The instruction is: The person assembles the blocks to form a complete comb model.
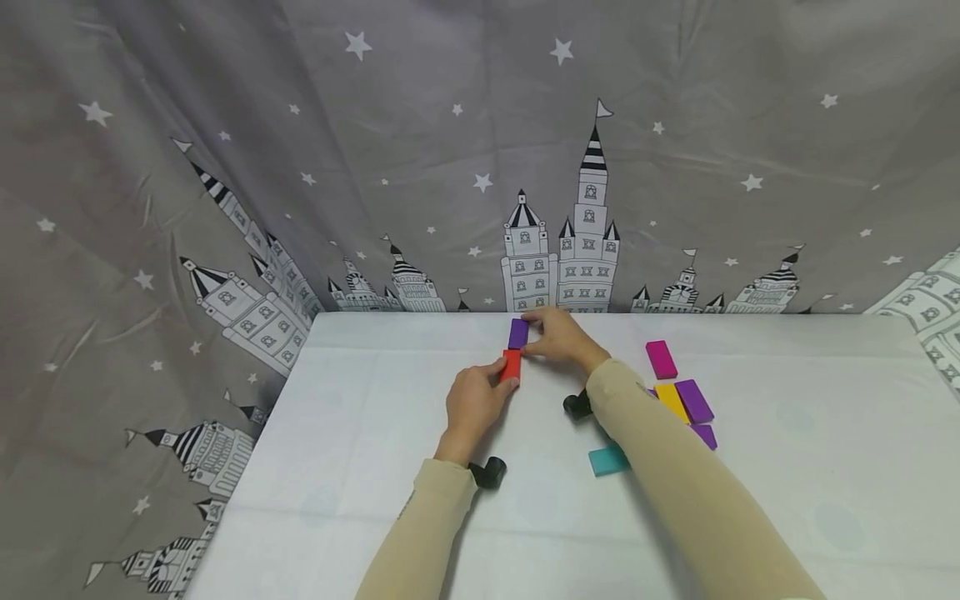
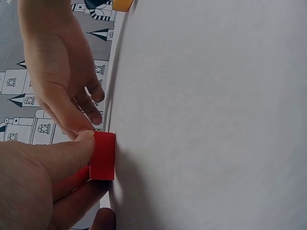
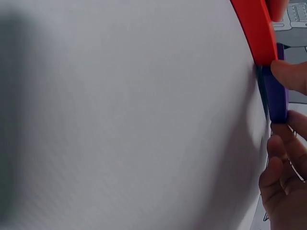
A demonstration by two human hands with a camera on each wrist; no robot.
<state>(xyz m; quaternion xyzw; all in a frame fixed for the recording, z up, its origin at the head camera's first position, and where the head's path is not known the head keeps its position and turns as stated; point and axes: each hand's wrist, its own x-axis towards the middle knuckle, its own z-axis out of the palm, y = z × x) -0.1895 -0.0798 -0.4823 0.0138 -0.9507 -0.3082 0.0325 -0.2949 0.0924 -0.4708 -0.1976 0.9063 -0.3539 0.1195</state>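
Observation:
Near the far edge of the white table, a red rectangular block (image 1: 512,367) and a purple block (image 1: 518,333) lie end to end, the purple one farther away. My left hand (image 1: 474,402) pinches the red block between thumb and fingers; the left wrist view shows the thumb on the near end of its red face (image 2: 103,155). My right hand (image 1: 561,335) holds the purple block by its two ends. In the right wrist view, its thumb sits where the red block meets the purple block (image 3: 276,100), with fingertips at the opposite end.
To the right lie a magenta block (image 1: 662,359), a yellow block (image 1: 671,402), several purple blocks (image 1: 695,401) and a teal block (image 1: 609,461), partly covered by the right sleeve. A grey castle-print curtain (image 1: 420,108) hangs behind the table (image 1: 360,400).

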